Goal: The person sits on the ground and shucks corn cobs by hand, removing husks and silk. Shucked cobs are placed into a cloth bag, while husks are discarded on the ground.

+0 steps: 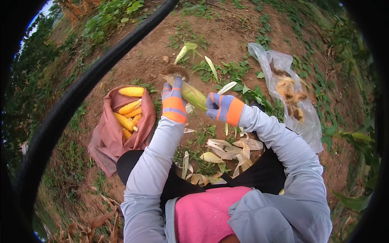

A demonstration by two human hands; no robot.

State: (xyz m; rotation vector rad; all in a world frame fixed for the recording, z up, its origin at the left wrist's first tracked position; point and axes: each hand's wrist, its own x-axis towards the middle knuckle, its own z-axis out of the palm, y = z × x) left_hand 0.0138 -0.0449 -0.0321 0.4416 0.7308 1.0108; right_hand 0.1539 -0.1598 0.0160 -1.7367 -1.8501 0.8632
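Note:
An ear of corn in its green husk lies across between my two gloved hands, brown silk showing at its upper left end. My left hand, in a grey and orange knit glove, grips it near the silk end. The fingers of my right hand, gloved alike, close on its lower right end. Husked yellow ears lie in an open reddish cloth sack at the left. Clumps of corn silk rest in or on a clear plastic bag at the right.
Stripped husks are strewn on the soil between my legs. More green husk pieces lie on the ground ahead, among low weeds. Leafy plants stand along both sides. A dark cable crosses the view at the upper left.

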